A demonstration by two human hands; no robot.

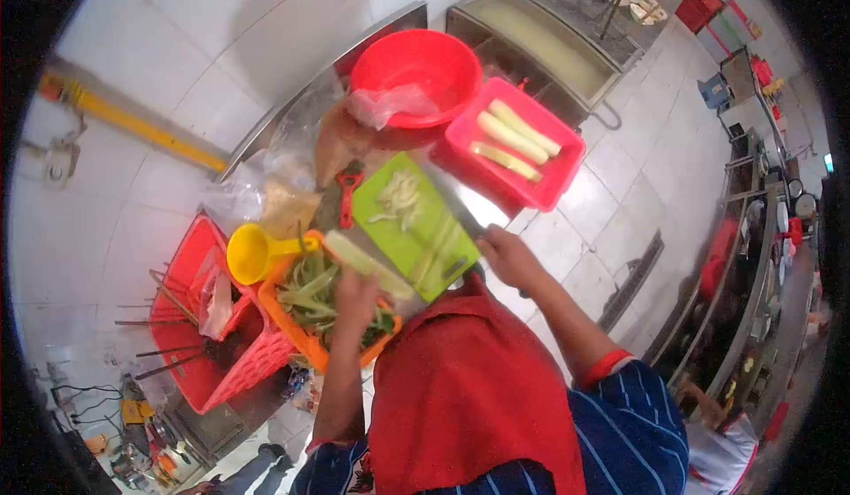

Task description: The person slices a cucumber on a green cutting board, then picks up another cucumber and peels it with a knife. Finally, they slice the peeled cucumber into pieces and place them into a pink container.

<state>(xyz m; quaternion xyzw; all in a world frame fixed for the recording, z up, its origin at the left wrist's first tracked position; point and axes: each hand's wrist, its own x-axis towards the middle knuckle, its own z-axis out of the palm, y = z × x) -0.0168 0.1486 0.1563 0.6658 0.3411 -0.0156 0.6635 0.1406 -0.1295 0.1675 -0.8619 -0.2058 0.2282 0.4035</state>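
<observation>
A green cutting board [416,220] bears a pile of pale sliced pieces [401,198] and longer pale green strips [437,249]. My left hand [357,296] is blurred, over the edge of an orange basket [310,351] of green peelings [312,291]. A long pale peeled vegetable [365,262] lies against its fingertips, beside the board; the grip is unclear. My right hand [506,256] is closed at the board's right edge, round what looks like a knife handle, with the dark blade partly seen. A red peeler [347,200] lies left of the board.
A pink tub [560,172] holds several peeled pale vegetables. Behind stand a red basin [414,74] and plastic bags [266,189]. A yellow ladle [252,254] rests by the orange basket. A red crate [190,353] is at left. Another person's arm [704,404] shows lower right.
</observation>
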